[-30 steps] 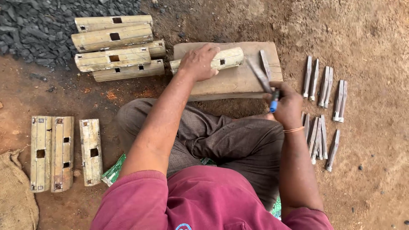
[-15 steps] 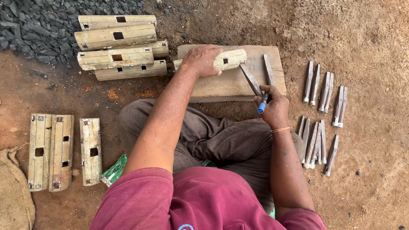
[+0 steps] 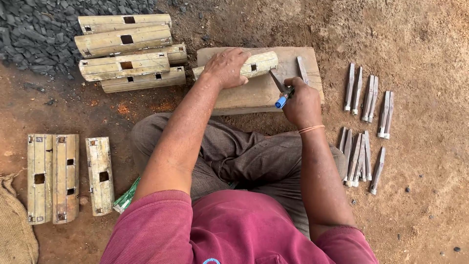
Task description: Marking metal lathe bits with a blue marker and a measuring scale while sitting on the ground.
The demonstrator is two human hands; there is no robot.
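From my feed, the left hand (image 3: 225, 68) pins a pale slotted piece (image 3: 256, 63) flat on the wooden block (image 3: 254, 93), probably so it can't roll. The right hand (image 3: 302, 100) grips a blue-handled blade (image 3: 279, 90) just beside that piece. Metal strips (image 3: 364, 122) lie right of the block, similar pieces (image 3: 127, 51) to its left (bare dirt floor (image 3: 420, 44) all around).

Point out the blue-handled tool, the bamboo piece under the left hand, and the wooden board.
blue-handled tool (image 3: 281, 101), head view, on its blue handle end.
bamboo piece (image 3: 261, 62), head view, on its bare right end.
wooden board (image 3: 254, 95), head view, on its bare front surface.
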